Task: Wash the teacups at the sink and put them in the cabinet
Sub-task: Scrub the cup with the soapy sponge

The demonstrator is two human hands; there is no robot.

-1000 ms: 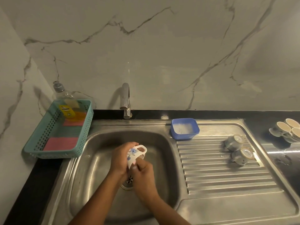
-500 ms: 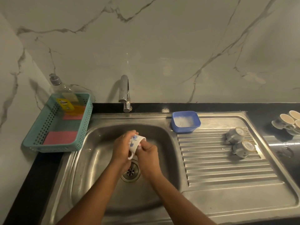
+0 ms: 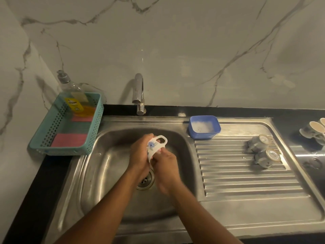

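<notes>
A white teacup (image 3: 154, 147) with a blue flower print is held over the steel sink basin (image 3: 109, 173), its handle pointing up and right. My left hand (image 3: 139, 155) grips the cup's left side. My right hand (image 3: 165, 169) holds the cup from below right, fingers curled against it. Two washed teacups (image 3: 259, 142) (image 3: 267, 157) lie on their sides on the ribbed drainboard (image 3: 246, 182). More teacups (image 3: 314, 132) stand on the black counter at the far right edge.
The tap (image 3: 139, 95) stands behind the basin; no water stream shows. A blue tub (image 3: 204, 127) with white soapy stuff sits at the drainboard's back left. A teal basket (image 3: 66, 125) on the left holds pink sponges and a soap bottle (image 3: 73, 95). The drain (image 3: 145, 181) lies under my hands.
The cup has turned in my hands, so its handle now sticks up to the right. Both hands stay over the drain while the view shifts slightly.
</notes>
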